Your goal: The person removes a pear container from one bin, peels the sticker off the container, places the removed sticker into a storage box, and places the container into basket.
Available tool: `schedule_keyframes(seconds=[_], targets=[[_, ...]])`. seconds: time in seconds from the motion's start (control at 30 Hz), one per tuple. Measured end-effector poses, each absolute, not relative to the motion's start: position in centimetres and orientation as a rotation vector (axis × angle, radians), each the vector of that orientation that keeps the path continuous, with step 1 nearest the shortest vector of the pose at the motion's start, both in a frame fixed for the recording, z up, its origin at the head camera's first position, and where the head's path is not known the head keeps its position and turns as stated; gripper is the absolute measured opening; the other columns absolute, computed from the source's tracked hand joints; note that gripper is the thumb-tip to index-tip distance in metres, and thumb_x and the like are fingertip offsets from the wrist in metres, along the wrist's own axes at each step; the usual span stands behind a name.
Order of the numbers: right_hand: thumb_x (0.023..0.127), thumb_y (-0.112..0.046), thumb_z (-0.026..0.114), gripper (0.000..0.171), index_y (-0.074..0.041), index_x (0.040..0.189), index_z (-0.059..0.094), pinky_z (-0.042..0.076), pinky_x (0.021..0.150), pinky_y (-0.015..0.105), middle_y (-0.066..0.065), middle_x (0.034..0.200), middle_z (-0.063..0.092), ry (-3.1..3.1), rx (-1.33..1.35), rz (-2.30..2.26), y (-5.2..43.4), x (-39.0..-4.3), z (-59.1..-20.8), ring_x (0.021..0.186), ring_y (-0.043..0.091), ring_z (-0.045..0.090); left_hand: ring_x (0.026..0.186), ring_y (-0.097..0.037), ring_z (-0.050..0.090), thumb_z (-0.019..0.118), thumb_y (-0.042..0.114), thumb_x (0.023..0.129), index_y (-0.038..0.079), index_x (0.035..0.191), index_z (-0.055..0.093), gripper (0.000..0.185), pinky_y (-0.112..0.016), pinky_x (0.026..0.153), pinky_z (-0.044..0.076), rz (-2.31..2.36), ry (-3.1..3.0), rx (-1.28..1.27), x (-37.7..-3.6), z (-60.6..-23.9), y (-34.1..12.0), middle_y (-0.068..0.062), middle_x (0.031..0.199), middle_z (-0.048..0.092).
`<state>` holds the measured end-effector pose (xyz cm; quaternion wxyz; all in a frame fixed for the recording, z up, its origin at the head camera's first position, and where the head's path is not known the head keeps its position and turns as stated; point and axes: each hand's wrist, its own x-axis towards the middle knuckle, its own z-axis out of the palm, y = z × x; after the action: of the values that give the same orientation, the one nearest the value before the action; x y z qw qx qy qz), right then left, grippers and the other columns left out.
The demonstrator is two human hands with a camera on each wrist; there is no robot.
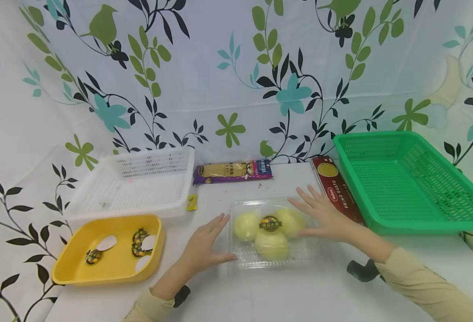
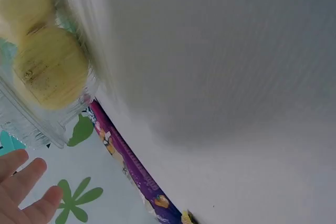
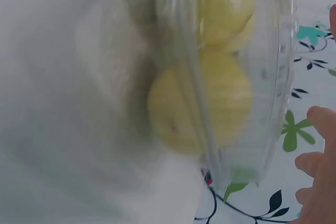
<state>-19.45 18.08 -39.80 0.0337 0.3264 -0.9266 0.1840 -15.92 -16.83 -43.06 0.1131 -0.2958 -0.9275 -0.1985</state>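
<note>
A clear plastic clamshell box [image 1: 300, 259] sits mid-table with pale yellow round fruits [image 1: 272, 248] inside and a dark sticker [image 1: 270, 223] on its lid. My left hand [image 1: 206, 248] is at the box's left side, fingers extended and thumb stretched toward the near left corner. On the other side, my right hand [image 1: 325, 219] spreads its fingers by the right edge, overlapping the box in the head view. In the left wrist view the fingers [image 2: 29, 182] show below the box [image 2: 31, 124]; the right wrist view shows spread fingers [image 3: 323, 124] beside the box [image 3: 268, 135].
Behind the box lies a purple pasta packet [image 1: 232, 172]. A red carton [image 1: 337, 190] leans along the green basket [image 1: 381, 223] at right. At left stand a white basket [image 1: 151, 190] and a yellow tray [image 1: 111, 275] with stickers inside. A small yellow sachet [image 1: 192, 202] lies beside the white basket.
</note>
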Motion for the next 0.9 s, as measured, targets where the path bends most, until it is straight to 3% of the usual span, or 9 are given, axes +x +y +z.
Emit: schedule_keyframes(seconds=[0.1,0.33,0.6,0.73,0.9], targets=[[0.072,-0.053,0.065,0.085,-0.016,0.140,0.031,0.001,0.095,0.062,0.011,0.147,0.014,-2.841,0.997,0.613,17.2,-19.3,-40.0,0.132,0.033,-0.004,0.117,-0.030,0.042,0.064,0.063,0.066,0.010,0.137,0.037,0.093,-0.047,0.091,0.036,-0.714,-2.675,-0.866,-15.5,-43.4,-16.6,-0.011,0.136,0.038],[0.075,-0.050,0.064,0.083,-0.013,0.140,0.030,0.003,0.096,0.061,0.012,0.146,0.017,-2.804,1.002,0.685,15.2,-19.2,-40.8,0.132,0.034,-0.002,0.120,-0.027,0.039,0.069,0.053,0.068,0.010,0.137,0.036,0.089,-0.043,0.095,0.032,-0.893,-2.710,-0.821,-15.2,-44.3,-15.8,-0.012,0.137,0.035],[0.071,-0.047,0.069,0.067,-0.009,0.124,0.054,0.008,0.096,0.061,0.013,0.143,0.023,-2.647,0.938,0.789,12.2,-18.7,-41.2,0.131,0.033,0.002,0.113,-0.027,0.047,0.072,0.050,0.067,0.011,0.136,0.039,0.086,-0.039,0.092,0.036,-1.020,-2.706,-0.722,-14.7,-44.4,-15.5,-0.010,0.129,0.046],[0.069,-0.040,0.074,0.053,-0.010,0.111,0.061,0.018,0.095,0.059,0.012,0.134,0.038,-2.583,0.873,0.870,10.8,-18.6,-41.4,0.128,0.034,0.016,0.112,-0.027,0.047,0.073,0.047,0.067,0.010,0.136,0.039,0.085,-0.041,0.091,0.037,-1.119,-2.691,-0.702,-14.5,-44.5,-15.6,-0.012,0.127,0.048],[0.068,-0.027,0.077,0.033,-0.009,0.092,0.063,0.035,0.088,0.045,0.005,0.102,0.053,-2.528,0.792,0.986,9.5,-18.3,-41.4,0.104,0.026,0.041,0.112,-0.027,0.048,0.075,0.040,0.068,0.007,0.136,0.038,0.084,-0.042,0.090,0.038,-1.219,-2.659,-0.725,-14.6,-44.8,-15.6,-0.013,0.125,0.049]])
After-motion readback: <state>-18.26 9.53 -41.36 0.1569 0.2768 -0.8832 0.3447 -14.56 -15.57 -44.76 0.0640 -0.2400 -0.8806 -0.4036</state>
